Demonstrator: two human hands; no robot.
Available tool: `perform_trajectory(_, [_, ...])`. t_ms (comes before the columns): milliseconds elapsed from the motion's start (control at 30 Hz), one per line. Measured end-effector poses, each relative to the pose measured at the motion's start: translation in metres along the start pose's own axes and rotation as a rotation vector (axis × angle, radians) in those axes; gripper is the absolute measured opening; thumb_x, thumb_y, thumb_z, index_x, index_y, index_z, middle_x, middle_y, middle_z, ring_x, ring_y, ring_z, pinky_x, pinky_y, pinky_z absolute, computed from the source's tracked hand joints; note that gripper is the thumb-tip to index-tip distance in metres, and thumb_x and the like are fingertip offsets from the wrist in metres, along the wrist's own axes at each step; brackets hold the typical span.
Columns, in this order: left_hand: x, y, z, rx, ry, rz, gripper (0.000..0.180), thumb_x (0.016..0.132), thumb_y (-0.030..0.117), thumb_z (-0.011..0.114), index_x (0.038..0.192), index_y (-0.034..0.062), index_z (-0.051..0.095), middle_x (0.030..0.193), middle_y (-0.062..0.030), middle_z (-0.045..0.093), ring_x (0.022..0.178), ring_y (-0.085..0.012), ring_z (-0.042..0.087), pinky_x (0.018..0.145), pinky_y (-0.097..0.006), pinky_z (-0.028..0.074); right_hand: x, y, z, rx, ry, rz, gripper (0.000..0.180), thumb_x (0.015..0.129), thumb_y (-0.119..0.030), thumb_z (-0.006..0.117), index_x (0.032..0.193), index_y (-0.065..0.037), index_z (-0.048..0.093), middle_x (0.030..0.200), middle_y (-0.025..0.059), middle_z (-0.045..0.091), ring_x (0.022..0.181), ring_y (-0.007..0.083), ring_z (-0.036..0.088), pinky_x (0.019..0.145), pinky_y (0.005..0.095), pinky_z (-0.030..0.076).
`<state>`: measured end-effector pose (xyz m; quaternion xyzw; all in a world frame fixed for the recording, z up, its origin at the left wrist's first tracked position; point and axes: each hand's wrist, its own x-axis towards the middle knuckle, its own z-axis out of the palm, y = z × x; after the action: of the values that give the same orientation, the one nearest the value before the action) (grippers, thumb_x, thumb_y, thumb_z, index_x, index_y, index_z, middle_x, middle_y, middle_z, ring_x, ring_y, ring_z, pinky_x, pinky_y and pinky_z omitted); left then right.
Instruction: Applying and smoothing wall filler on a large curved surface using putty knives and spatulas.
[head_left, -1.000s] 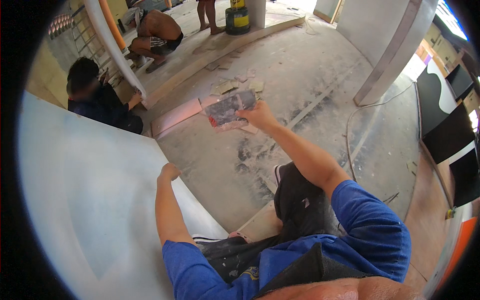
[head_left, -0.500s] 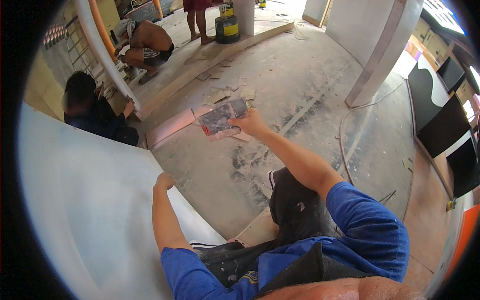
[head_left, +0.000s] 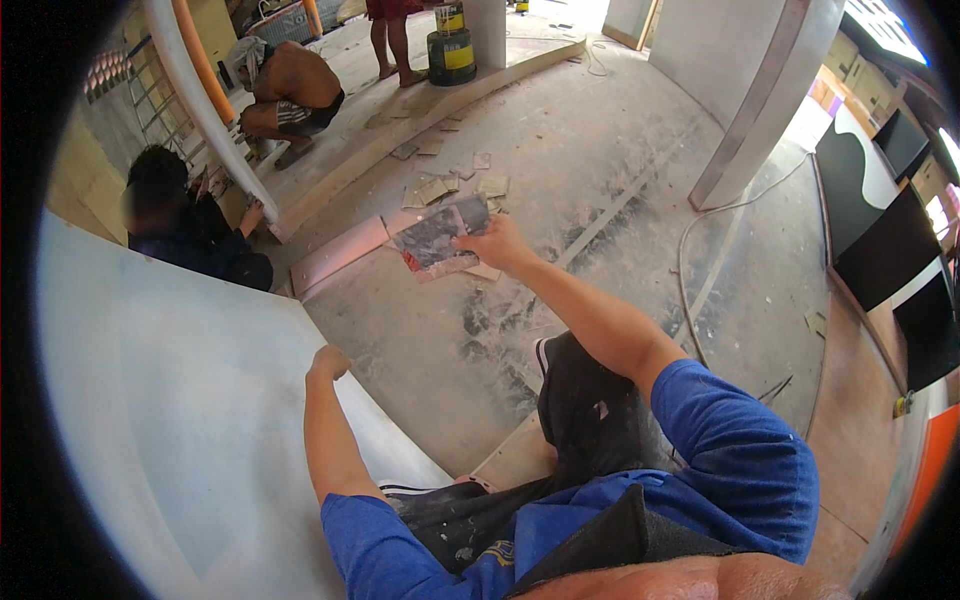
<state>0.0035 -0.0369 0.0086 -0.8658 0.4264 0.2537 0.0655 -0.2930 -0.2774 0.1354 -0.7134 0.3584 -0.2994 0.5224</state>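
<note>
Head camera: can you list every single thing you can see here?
Curved panel: one, white, left side, under the left hand.
Sanding sheet: one, grey and dusty, held up in the right hand.
Scrap pieces: several, tan, on the floor beyond the sheet.
Bucket: one, black and yellow, top centre.
Cable: one, pale, across the dusty floor at right.
Column: one, white, upper right.
Co-workers: two crouching at upper left, a third standing by the bucket.
Left hand: on the panel's edge.
Right hand: gripping the sheet.
</note>
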Motion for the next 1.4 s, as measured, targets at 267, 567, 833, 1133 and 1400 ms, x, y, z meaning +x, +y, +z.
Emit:
perform_trajectory(267, [0.004,-0.009,0.013,-0.056,0.054,-0.014,0.031,0.069,0.027,0.058,0.073,-0.003,0.063,0.076,-0.0198,0.061,0.076,-0.0312,0.059,0.071,-0.036,0.045,0.003,0.006,0.004,0.048,-0.016,-0.001,0.028,0.065,-0.019,0.068,0.08,0.003,0.061,0.072,0.0126,0.062,0.066,0.0196,0.058,0.061,0.0303,0.043])
perform_trajectory(567, [0.011,-0.013,0.007,-0.01,-0.019,0.008,0.036,0.069,0.033,0.058,0.071,-0.0028,0.062,0.074,-0.0192,0.061,0.073,-0.0319,0.059,0.07,-0.037,0.045,0.007,0.004,0.008,0.071,-0.011,-0.079,0.027,0.065,-0.016,0.068,0.084,0.001,0.061,0.073,0.0113,0.062,0.065,0.0178,0.057,0.062,0.0295,0.043])
perform_trajectory(833, [0.004,-0.001,0.006,-0.043,-0.041,-0.022,0.038,0.069,0.033,0.06,0.079,-0.0034,0.062,0.084,-0.0206,0.06,0.082,-0.0325,0.057,0.075,-0.037,0.044,0.001,0.007,-0.002,0.083,-0.01,-0.004,0.025,0.065,-0.014,0.068,0.083,0.002,0.061,0.073,0.011,0.062,0.065,0.017,0.056,0.062,0.0294,0.043])
perform_trajectory(1133, [0.004,-0.002,0.003,0.006,-0.05,-0.008,0.036,0.072,0.031,0.057,0.083,-0.0028,0.062,0.091,-0.0211,0.058,0.089,-0.0322,0.055,0.079,-0.036,0.043,0.002,0.001,0.001,0.031,-0.023,-0.036,0.027,0.065,-0.016,0.069,0.082,0.003,0.06,0.073,0.0114,0.062,0.065,0.0183,0.057,0.061,0.0298,0.043])
perform_trajectory(1400, [0.008,-0.003,0.005,-0.009,-0.034,-0.013,0.034,0.069,0.025,0.065,0.088,-0.0029,0.059,0.062,-0.0115,0.059,0.052,-0.0212,0.058,0.048,-0.034,0.047,0.007,0.009,0.003,-0.08,0.02,0.016,0.031,0.063,-0.017,0.07,0.084,0.003,0.059,0.069,0.0113,0.06,0.063,0.0175,0.056,0.058,0.0299,0.043])
